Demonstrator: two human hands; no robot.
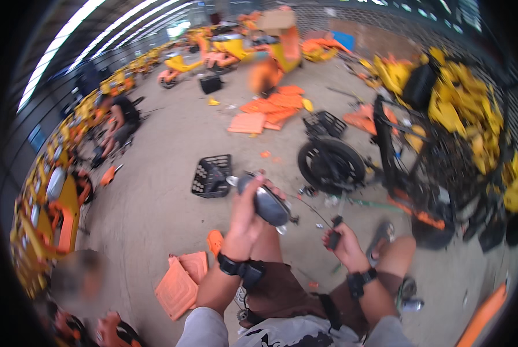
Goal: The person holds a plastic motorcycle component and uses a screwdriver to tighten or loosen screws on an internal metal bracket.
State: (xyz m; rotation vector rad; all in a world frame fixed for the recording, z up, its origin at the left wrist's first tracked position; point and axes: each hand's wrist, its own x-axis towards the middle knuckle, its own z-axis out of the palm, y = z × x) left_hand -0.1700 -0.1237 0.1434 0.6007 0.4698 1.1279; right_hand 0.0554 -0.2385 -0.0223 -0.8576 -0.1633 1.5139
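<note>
1. The floor [160, 168] was the widest thing in view and ran under everything else.
2. A row of yellow scooters [68, 220] lined the left side, and a person in a dark top [123, 118] was low down beside it.
3. A heap of yellow panels [456, 98] lay at the far right.
4. In front of that heap stood a black frame [383, 127], with a black wheel [331, 166] just to its left.
5. Orange panels [267, 110] were spread on the floor beyond the wheel.
6. A black basket [200, 188] sat on the floor, left of the raised hands, with dark pieces inside.
7. The left hand [246, 202] held up a dark, rounded part [270, 206] above the lap, between basket and wheel; its fingers were clamped around the part.
8. The right hand [346, 246] was near the right knee, its fingers wrapped round the black handle of a screwdriver [336, 222], whose thin shaft pointed away from the body.
</note>
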